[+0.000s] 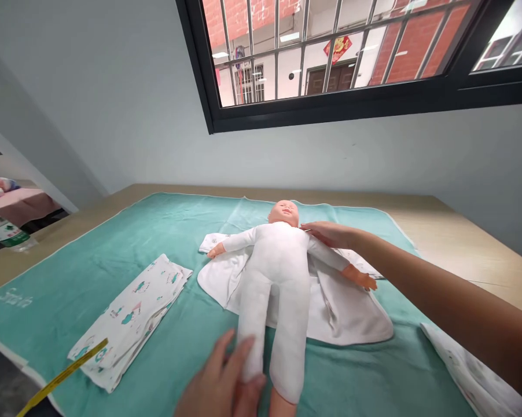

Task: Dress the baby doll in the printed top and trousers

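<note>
A baby doll (278, 272) in a white one-piece suit lies on its back on an unfolded white garment (348, 313), head toward the wall. My right hand (328, 233) reaches across and rests flat, fingers stretched out, on the doll's shoulder beside its neck. My left hand (226, 382) is at the bottom of the view, fingers laid along the doll's lower leg and curled lightly against it. Both lie on a teal towel (91, 272) that covers the tabletop.
A folded white cloth with small prints (133, 315) lies left of the doll. A yellow measuring tape (63, 376) crosses the lower left corner. More printed cloth (473, 370) lies at the lower right. A plastic bottle (3, 231) stands at the far left. The wooden table (452, 231) meets a wall under a barred window.
</note>
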Motion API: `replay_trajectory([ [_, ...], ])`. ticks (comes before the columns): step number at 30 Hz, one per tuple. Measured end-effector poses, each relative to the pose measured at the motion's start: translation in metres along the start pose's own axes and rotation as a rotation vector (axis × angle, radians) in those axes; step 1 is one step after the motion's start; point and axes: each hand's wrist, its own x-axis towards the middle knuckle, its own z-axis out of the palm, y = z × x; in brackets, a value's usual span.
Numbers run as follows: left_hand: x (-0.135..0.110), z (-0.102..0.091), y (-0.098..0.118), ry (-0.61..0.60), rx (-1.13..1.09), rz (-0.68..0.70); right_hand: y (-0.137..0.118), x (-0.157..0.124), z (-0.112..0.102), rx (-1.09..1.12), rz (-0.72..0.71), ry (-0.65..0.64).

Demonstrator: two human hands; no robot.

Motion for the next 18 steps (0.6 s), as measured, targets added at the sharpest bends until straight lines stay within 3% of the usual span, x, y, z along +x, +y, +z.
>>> replay_trajectory([
  [2,0.02,-0.027,-0.016,0.041,-0.034,0.018,-0.011,-0.003,0.001,-0.175,0.017,0.106],
  [5,0.055,-0.056,-0.026,0.107,-0.003,-0.026,-0.035,0.001,0.021,-0.526,-0.021,0.421],
  [7,0.076,-0.06,-0.027,0.086,0.08,-0.019,-0.055,0.012,0.051,-0.69,-0.185,0.538],
  [10,0.098,-0.049,-0.029,0.052,0.159,0.089,-0.09,0.034,0.109,-0.928,-0.467,0.604],
  [11,0.104,-0.043,-0.031,0.064,0.158,0.11,-0.101,0.041,0.128,-0.977,-0.502,0.563],
  [14,0.121,-0.027,-0.037,0.091,0.13,0.134,-0.125,0.064,0.175,-1.068,-0.495,0.247],
  [16,0.136,-0.023,-0.038,0.086,0.119,0.136,-0.131,0.076,0.193,-1.152,-0.448,0.089],
  [18,0.153,-0.023,-0.035,0.098,0.107,0.126,-0.134,0.086,0.201,-1.229,-0.368,0.026],
])
